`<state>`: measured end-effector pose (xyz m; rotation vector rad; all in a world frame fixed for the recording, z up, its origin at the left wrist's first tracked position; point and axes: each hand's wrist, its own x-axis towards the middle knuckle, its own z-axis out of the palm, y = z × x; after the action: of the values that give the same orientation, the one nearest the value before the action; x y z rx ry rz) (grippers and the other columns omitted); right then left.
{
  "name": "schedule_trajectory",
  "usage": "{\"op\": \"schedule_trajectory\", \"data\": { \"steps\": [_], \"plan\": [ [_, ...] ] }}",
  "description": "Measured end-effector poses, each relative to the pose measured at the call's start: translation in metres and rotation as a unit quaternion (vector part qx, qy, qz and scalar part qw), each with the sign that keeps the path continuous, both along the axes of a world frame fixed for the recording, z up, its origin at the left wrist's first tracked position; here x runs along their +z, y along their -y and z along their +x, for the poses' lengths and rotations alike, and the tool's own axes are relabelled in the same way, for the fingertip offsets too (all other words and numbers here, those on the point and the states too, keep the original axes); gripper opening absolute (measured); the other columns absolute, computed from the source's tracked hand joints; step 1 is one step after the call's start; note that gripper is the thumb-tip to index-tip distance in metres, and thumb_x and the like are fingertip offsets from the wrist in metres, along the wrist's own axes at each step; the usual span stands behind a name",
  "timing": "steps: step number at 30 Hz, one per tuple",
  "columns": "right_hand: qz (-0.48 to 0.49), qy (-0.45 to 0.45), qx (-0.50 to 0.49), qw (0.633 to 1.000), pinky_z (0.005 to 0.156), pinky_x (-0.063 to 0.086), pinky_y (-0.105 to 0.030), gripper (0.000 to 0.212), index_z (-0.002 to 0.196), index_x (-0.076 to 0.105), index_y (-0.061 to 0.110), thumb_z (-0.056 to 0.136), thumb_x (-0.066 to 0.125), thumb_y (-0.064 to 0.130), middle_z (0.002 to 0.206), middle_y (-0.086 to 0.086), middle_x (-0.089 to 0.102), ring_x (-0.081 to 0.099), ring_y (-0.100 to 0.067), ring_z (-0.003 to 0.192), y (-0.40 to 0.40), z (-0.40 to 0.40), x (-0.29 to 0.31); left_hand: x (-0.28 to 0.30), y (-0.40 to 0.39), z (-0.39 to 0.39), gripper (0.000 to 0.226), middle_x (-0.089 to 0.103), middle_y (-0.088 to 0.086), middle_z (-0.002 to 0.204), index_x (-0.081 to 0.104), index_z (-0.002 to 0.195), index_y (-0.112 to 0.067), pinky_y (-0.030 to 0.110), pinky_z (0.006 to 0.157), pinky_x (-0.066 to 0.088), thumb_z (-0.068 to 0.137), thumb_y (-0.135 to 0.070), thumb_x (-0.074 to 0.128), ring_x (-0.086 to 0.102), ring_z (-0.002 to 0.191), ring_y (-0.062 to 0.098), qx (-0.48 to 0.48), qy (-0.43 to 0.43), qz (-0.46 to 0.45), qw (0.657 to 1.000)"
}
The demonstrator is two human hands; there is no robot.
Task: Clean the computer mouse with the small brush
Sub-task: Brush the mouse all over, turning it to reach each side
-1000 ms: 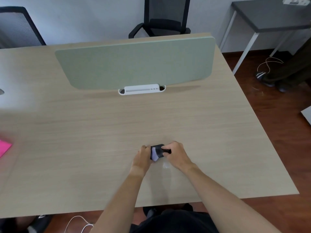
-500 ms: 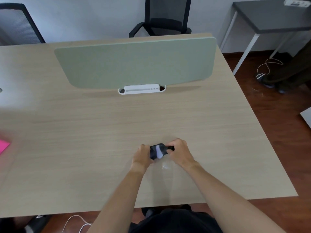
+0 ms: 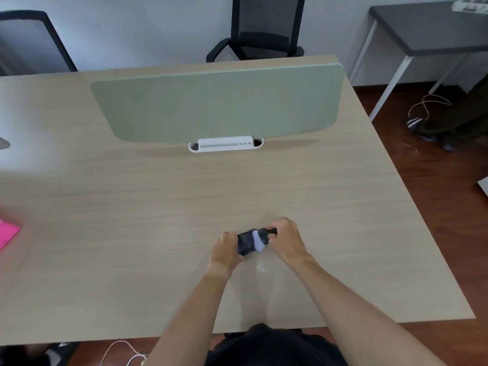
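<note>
- Mouse (image 3: 245, 243) sat gripped in the left hand (image 3: 224, 250), low over the bench (image 3: 158, 207)'s near edge.
- Right hand (image 3: 286, 240) pinched the small brush (image 3: 260, 240) — pale bristles lay on the mouse.

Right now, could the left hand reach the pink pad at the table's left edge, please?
Probably not at once: the left hand is gripping the mouse, and the pink pad lies far off across bare table. Nothing blocks the way, though.

A pale wooden desk (image 3: 158, 207) fills the frame, with a green divider panel (image 3: 216, 104) standing in a white clamp (image 3: 225, 144) at upper centre. A pink sheet (image 3: 8, 232) lies at the left edge. Black chairs (image 3: 264, 30) stand behind.
</note>
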<state>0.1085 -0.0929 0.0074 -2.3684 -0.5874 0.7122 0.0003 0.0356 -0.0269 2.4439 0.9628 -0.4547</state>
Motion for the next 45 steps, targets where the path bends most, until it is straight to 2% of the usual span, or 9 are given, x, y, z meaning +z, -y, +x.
{"op": "schedule_trajectory", "data": {
  "steps": [6,9,14,18,22,28,32,37,45],
  "plan": [
    [0.039,-0.089,0.028,0.995,0.053,0.038,-0.003,0.024,0.09,0.078,0.007,0.075,0.061,0.0,0.081,0.0,0.066,0.059,-0.004,0.069,-0.003,0.004,0.011,-0.002,-0.005,0.001,0.02,0.06,0.01,0.097,0.059,0.093,-0.007,0.033,0.065,0.045,0.076,-0.015,0.065,0.064,0.092,0.031,-0.017,0.001,0.001,1.0],
    [0.025,-0.095,0.027,0.995,0.055,0.044,-0.008,0.024,0.094,0.077,0.005,0.077,0.061,0.0,0.084,-0.003,0.068,0.062,-0.016,0.077,-0.009,0.0,0.004,-0.001,-0.005,0.001,0.029,0.063,0.011,0.093,0.061,0.092,-0.004,0.033,0.065,0.047,0.075,-0.027,0.055,0.066,0.088,0.031,-0.023,0.014,0.007,1.0],
    [-0.05,-0.022,-0.02,0.998,0.063,0.056,-0.042,0.025,0.072,0.069,-0.004,0.062,0.047,-0.004,0.085,-0.023,0.069,0.065,-0.033,0.073,-0.002,0.015,0.002,0.0,-0.009,-0.001,0.037,0.062,0.01,0.1,0.06,0.096,-0.006,0.033,0.061,0.042,0.064,-0.018,0.077,0.063,0.088,0.03,-0.021,0.022,-0.007,1.0],
    [-0.035,-0.018,-0.049,0.998,0.064,0.054,-0.038,0.023,0.073,0.07,-0.002,0.068,0.048,-0.005,0.085,-0.018,0.071,0.065,-0.033,0.081,-0.006,0.017,0.005,0.0,-0.012,-0.004,0.04,0.061,0.008,0.101,0.061,0.097,-0.009,0.03,0.062,0.04,0.064,-0.021,0.08,0.063,0.089,0.029,-0.039,0.029,-0.001,0.999],
    [0.0,-0.076,-0.024,0.997,0.062,0.042,-0.012,0.023,0.089,0.074,0.004,0.084,0.054,-0.003,0.091,-0.007,0.067,0.06,-0.018,0.084,-0.021,0.002,0.006,-0.003,-0.015,-0.007,0.039,0.061,0.007,0.104,0.061,0.099,-0.01,0.032,0.066,0.046,0.065,-0.019,0.078,0.062,0.09,0.029,-0.055,0.035,-0.008,0.998],
    [-0.07,0.008,-0.063,0.996,0.067,0.051,-0.037,0.016,0.078,0.063,-0.003,0.08,0.047,-0.003,0.094,-0.017,0.063,0.061,-0.034,0.078,-0.023,-0.003,0.006,-0.009,-0.028,-0.007,0.049,0.059,0.007,0.112,0.059,0.111,-0.01,0.036,0.082,0.051,0.069,-0.026,0.079,0.06,0.101,0.029,-0.11,0.03,-0.006,0.993],
    [-0.09,0.066,-0.074,0.991,0.067,0.044,-0.035,0.018,0.089,0.065,-0.005,0.084,0.048,-0.001,0.101,-0.016,0.056,0.058,-0.034,0.082,-0.03,-0.005,0.011,-0.011,-0.03,-0.007,0.051,0.059,0.008,0.113,0.059,0.111,-0.01,0.037,0.081,0.05,0.068,-0.026,0.081,0.06,0.102,0.029,-0.122,0.029,-0.006,0.992],
    [-0.021,-0.02,-0.037,0.999,0.083,0.055,-0.038,0.023,0.089,0.074,-0.001,0.087,0.051,0.0,0.098,-0.016,0.071,0.065,-0.029,0.093,-0.041,-0.007,-0.005,-0.01,-0.031,-0.005,0.05,0.06,0.006,0.112,0.06,0.111,-0.014,0.036,0.081,0.051,0.067,-0.022,0.082,0.061,0.099,0.028,-0.13,0.02,-0.01,0.991],
    [-0.079,0.073,-0.018,0.994,0.066,0.044,-0.035,0.019,0.088,0.065,-0.005,0.09,0.046,-0.001,0.098,-0.017,0.054,0.059,-0.036,0.083,-0.035,0.006,0.0,-0.009,-0.024,-0.005,0.039,0.057,0.007,0.112,0.058,0.115,-0.018,0.038,0.082,0.051,0.078,-0.007,0.065,0.061,0.098,0.031,-0.12,0.019,0.031,0.992]
  ]
}}
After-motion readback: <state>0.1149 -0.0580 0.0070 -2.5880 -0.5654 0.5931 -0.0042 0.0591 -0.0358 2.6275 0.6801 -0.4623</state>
